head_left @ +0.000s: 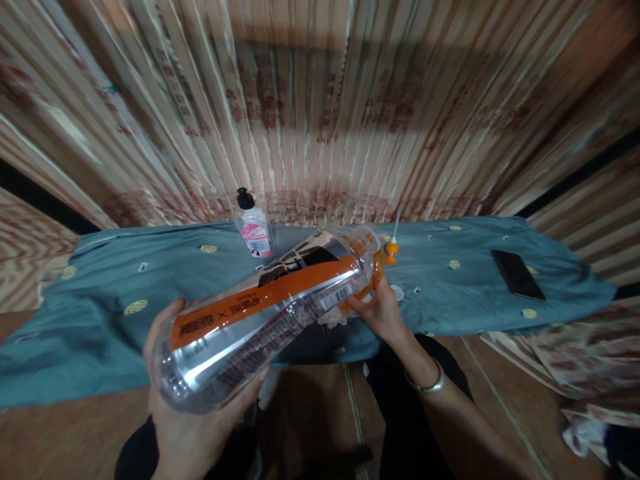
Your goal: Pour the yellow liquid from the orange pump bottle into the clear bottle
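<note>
A large clear plastic bottle (280, 300) with an orange and silver label lies slantwise in front of me, its neck toward the upper right. My left hand (185, 413) is wrapped around its wide base. Near the neck, my right hand (383, 310) is closed around a translucent orange bottle (379, 272), which is mostly hidden behind the large one. Just beyond that hand, an orange pump head (392, 252) with a thin pale tube rests on the cloth. A small white disc (397, 293) lies beside my right hand.
Blue-green cloth with yellow prints covers the narrow table (450, 307). A clear pump bottle (256, 230) with a black top and pink label stands at the back. A black phone (518, 274) lies to the right. A striped curtain (310, 120) hangs behind the table.
</note>
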{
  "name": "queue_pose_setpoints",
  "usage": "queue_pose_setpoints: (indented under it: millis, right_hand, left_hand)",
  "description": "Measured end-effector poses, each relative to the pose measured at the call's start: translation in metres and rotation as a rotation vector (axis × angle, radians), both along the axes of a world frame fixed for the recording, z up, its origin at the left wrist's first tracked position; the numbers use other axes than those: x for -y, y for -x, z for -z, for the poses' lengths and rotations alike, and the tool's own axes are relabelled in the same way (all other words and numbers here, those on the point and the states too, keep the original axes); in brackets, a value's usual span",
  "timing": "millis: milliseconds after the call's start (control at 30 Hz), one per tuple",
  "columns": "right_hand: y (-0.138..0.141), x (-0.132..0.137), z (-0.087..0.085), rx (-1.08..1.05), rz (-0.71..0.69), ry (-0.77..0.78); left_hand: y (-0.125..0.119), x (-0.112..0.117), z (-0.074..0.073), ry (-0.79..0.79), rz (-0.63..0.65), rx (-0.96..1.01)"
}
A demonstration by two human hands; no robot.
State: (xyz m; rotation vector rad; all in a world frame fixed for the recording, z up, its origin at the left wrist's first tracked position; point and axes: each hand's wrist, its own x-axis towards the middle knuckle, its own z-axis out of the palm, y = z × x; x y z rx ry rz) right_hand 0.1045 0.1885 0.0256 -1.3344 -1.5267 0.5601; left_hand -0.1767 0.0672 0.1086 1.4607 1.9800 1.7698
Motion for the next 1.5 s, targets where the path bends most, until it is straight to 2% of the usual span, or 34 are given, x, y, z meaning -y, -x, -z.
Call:
queue_pose_setpoints:
  millis: [200,533,900,1133,1500]
  right_hand:
    - [0.001,0.0,-0.001,-0.015,0.008,0.016]
    - [0.001,-0.001,0.005,-0.011,0.011,0.017]
    - [0.0,-0.002,0.001,-0.026,-0.003,0.029]
    - [-0.001,-0.002,0.004,0.031,0.029,0.034]
    - [-0.003,-0.002,-0.003,0.032,-0.056,-0.04]
  left_hand:
    - [0.0,0.0,0.0,-0.055,0.027,-0.042]
    - [0.003,-0.002,0.005,-0.043,0.025,-0.059]
    - [0.001,-0.002,0.006,-0.122,0.072,-0.133]
    - [0.001,-0.005,0.006,-0.147,0.084,-0.162]
    - [0.002,-0.006,0.01,-0.158,0.088,-0.165]
